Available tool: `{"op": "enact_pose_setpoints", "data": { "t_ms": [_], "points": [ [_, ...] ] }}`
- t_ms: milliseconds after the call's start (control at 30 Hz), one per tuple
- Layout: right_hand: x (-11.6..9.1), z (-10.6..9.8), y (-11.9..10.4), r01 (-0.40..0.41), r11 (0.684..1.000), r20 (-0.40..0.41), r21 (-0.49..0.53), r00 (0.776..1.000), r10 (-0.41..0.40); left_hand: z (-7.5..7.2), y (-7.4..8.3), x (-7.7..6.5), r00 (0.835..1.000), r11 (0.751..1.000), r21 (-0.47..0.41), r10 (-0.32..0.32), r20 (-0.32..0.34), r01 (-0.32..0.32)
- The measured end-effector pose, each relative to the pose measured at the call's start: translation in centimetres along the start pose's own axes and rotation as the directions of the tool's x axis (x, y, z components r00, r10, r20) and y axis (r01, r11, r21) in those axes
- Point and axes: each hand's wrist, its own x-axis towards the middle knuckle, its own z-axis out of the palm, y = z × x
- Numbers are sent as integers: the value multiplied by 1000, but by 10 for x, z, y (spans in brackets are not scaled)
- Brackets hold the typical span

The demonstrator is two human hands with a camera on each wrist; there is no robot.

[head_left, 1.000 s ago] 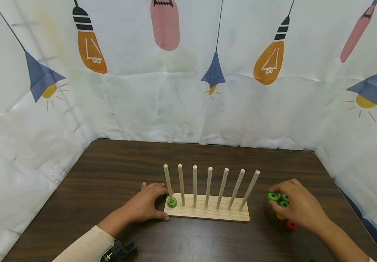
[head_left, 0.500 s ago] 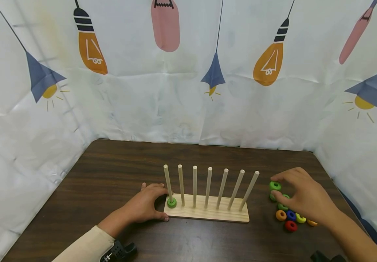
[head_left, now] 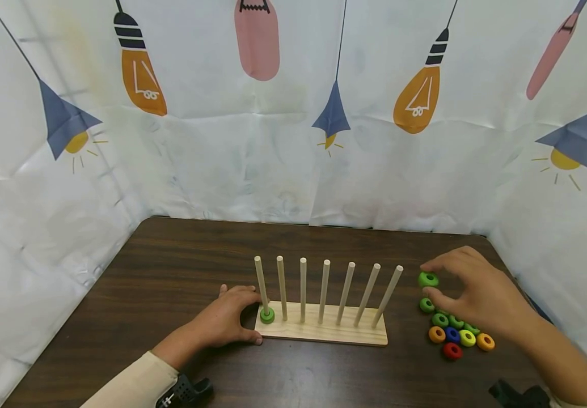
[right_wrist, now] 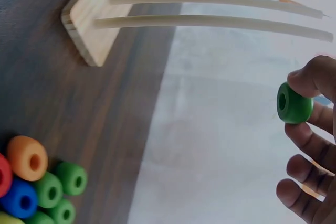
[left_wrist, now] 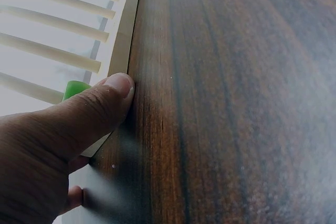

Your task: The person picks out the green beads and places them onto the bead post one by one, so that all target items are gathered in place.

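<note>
Bead (head_left: 426, 281): green, pinched by your right hand (head_left: 479, 292) above the table (head_left: 191, 255)
Pegboard (head_left: 321, 331): your left hand (head_left: 228, 318) grips one end

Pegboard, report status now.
Right hand pinches green ring in air. Left hand grips pegboard, left end. Six pegs bare. Nothing visible between ring and pegboard.

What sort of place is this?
Probably a screened-off tabletop play or recording corner: white sheeting printed with lamps and bulbs surrounds a dark wood-grain table bearing a pegged board and coloured rings.
</note>
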Motion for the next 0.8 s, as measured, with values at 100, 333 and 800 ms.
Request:
{"op": "enact_pose_setpoints", "data": {
  "t_ms": [100, 333, 800],
  "points": [
    [6, -6, -3, 17, 1000, -6, 15, 1000, -17, 0, 0, 0, 1000, 1000, -2, 0, -1, 0],
    [16, -17, -10, 47, 998, -18, 36, 999, -46, 0, -1, 0, 1000, 1000, -5, 3, 0, -3],
    [32, -30, -21, 116, 991, -35, 65, 993, -114, 0, -1, -1, 1000, 1000, -9, 2, 3, -2]
  ]
}}
